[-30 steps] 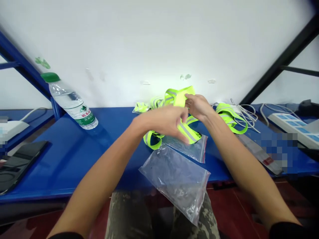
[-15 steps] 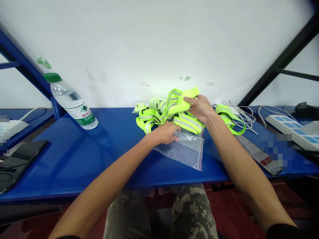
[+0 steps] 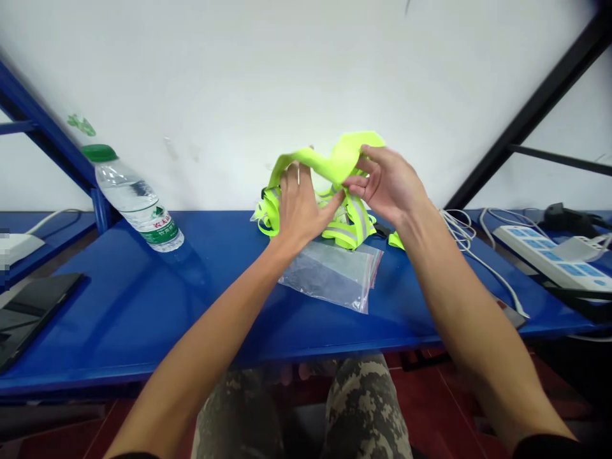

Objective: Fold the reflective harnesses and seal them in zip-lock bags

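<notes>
A fluorescent yellow-green reflective strap vest (image 3: 351, 223) with silver stripes lies bunched on the table near the wall, one strap raised. My right hand (image 3: 389, 185) pinches that raised strap between thumb and fingers. At its left, my left hand (image 3: 303, 207) has its fingers stretched upward and its thumb apart. Its fingertips touch the raised strap and are partly covered by it. Beneath the hands, a clear zip bag (image 3: 329, 274) lies flat, its upper edge under the vest. More yellow-green strap (image 3: 396, 241) shows beside my right forearm, mostly hidden.
On the blue table (image 3: 157, 306) a water bottle (image 3: 138, 204) with a green cap stands at left. A dark phone (image 3: 36, 312) lies at the left edge. White cables (image 3: 461, 233) and a power strip (image 3: 554, 255) are at right. Behind is a white wall.
My right hand has lifted the strap higher. My left hand has moved up from the bag to the strap, its fingers stretching out. The bag is more uncovered.
</notes>
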`<state>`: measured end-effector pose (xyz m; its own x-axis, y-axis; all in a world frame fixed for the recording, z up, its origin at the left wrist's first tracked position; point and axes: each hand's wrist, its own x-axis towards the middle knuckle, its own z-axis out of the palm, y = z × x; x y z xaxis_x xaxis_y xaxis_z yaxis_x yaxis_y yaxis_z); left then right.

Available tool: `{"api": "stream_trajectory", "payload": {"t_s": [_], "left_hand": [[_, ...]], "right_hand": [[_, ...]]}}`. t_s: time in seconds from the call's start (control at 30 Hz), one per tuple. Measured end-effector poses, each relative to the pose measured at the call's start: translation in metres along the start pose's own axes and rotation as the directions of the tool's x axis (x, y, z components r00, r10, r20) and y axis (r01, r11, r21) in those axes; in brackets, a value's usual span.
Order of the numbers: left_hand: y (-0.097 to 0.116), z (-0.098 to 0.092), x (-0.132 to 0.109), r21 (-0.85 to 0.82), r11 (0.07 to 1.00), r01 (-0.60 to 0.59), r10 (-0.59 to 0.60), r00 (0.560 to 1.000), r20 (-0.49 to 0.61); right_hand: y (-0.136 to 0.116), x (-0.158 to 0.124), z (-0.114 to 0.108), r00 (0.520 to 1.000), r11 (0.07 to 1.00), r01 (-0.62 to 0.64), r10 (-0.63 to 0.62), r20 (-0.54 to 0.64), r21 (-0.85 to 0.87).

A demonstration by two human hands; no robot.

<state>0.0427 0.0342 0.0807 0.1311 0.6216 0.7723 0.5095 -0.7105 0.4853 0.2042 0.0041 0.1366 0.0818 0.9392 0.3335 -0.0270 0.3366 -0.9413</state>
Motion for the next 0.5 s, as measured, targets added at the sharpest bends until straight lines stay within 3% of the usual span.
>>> {"api": "stream_trajectory", "payload": {"t_s": [0.13, 0.2, 0.27, 0.37, 0.43, 0.5], "left_hand": [[0.021, -0.017, 0.021, -0.365, 0.929, 0.069, -0.053, 0.997, 0.051], [0.031, -0.022, 0.030, -0.496, 0.859, 0.124, -0.098, 0.992, 0.078], [0.038, -0.021, 0.039, -0.576, 0.799, 0.175, -0.148, 0.985, 0.093], [0.040, -0.015, 0.052, -0.607, 0.757, 0.244, -0.262, 0.963, 0.061], [0.036, -0.015, 0.059, -0.603, 0.745, 0.286, -0.381, 0.924, -0.033], [0.027, -0.017, 0.061, -0.589, 0.719, 0.367, -0.479, 0.877, -0.039]], "right_hand": [[-0.013, -0.011, -0.002, 0.960, 0.952, 0.245, -0.212, 0.184, -0.181], [-0.008, -0.011, -0.001, 0.931, 0.910, 0.316, -0.243, 0.273, -0.268], [0.002, -0.010, 0.002, 0.936, 0.882, 0.300, -0.200, 0.288, -0.364], [0.012, -0.005, 0.001, 0.978, 0.875, 0.173, -0.098, 0.183, -0.453], [0.009, -0.003, -0.007, 0.992, 0.909, 0.088, -0.045, 0.114, -0.408], [-0.002, -0.001, -0.019, 0.998, 0.944, 0.049, -0.033, 0.052, -0.325]]}}
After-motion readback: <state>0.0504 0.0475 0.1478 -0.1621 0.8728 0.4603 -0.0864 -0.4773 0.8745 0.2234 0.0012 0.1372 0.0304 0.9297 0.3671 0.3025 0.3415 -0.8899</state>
